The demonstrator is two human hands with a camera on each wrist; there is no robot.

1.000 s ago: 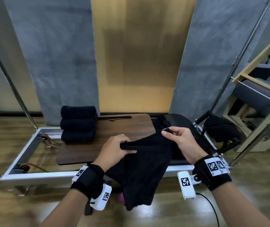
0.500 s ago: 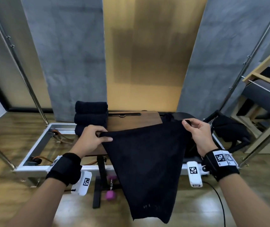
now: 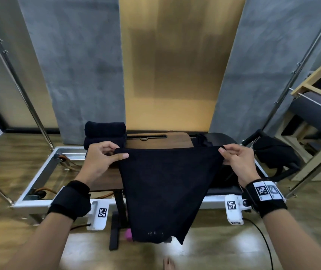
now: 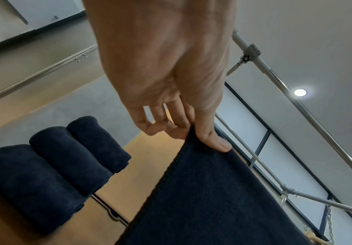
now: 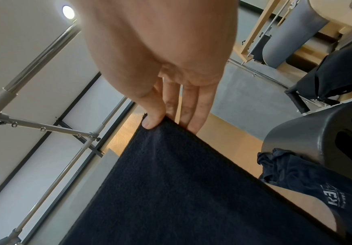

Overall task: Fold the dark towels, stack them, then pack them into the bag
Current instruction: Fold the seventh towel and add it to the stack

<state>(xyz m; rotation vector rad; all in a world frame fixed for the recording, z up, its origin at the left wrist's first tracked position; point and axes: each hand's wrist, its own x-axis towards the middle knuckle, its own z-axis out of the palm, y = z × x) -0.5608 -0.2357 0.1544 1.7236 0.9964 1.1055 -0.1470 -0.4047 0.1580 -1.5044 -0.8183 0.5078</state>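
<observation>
A wooden board (image 3: pixel 155 142) sits on a white metal frame (image 3: pixel 38 172) over a wood floor, with grey panels and a tan wall behind. Above it a dark towel (image 3: pixel 167 191) hangs spread in the air, held by its two top corners. The left hand (image 3: pixel 99 160) pinches the left corner between thumb and fingers; the left wrist view shows the thumb pressed on the cloth's edge. The right hand (image 3: pixel 235 162) pinches the right corner the same way, thumb on the near face and fingers behind. The top edge runs taut between the hands, and the cloth narrows to a point below them. Just beyond the left hand lies a stack (image 4: pixel 44 174) of three folded towels on the board. Beyond the right hand sits a crumpled dark cloth (image 5: pixel 296 175) with pale lettering, perhaps another towel, and further right a black bag (image 3: pixel 272 152).
</observation>
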